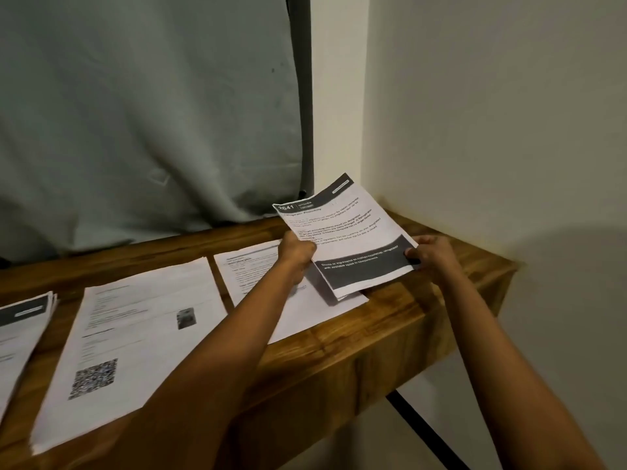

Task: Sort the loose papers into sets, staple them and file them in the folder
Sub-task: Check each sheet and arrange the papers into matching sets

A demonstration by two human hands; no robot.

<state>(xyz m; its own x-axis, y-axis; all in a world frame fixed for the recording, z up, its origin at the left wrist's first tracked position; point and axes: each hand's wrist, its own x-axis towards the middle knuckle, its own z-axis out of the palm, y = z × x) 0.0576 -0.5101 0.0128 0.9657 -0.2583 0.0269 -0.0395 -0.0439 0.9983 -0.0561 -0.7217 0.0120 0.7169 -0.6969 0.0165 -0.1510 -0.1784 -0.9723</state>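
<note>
Both hands hold a small stack of printed sheets (346, 235) with dark bands at top and bottom, lifted above the right end of the wooden table (390, 334). My left hand (296, 257) grips the stack's left edge. My right hand (429, 254) pinches its lower right corner. Under the stack a pile of white pages (258, 269) lies flat. Further left lies a pile topped by a page with a QR code (135, 337). Another dark-banded pile (23, 330) sits at the far left edge. No stapler or folder is in view.
A grey-green cloth (142, 113) hangs behind the table. A white wall corner (363, 96) closes in the right end. A black table leg (427, 432) slants down below the right front edge.
</note>
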